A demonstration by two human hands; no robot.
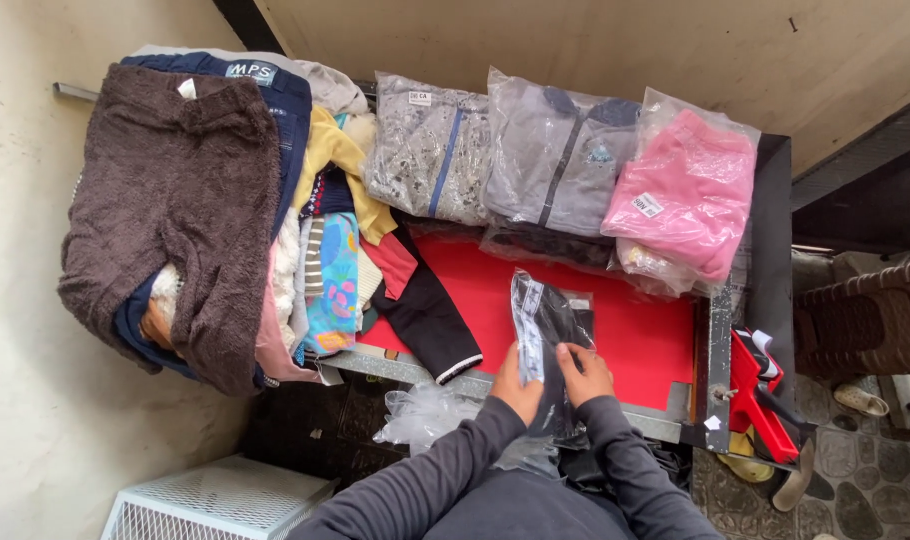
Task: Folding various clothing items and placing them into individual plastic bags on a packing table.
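Observation:
My left hand (516, 384) and my right hand (585, 372) both grip a dark folded garment in a clear plastic bag (547, 322), held upright over the red table top (645, 340) near its front edge. The left hand holds the bag's left side, the right hand pinches its lower right part. Both sleeves are dark grey.
Bagged garments lie along the back: a grey patterned one (430, 160), a grey zip jacket (560, 165), a pink one (687, 195). A heap of loose clothes with a brown fleece (175, 200) fills the left. Loose clear plastic (425, 415) hangs below the edge. A white wire rack (215, 500) stands lower left.

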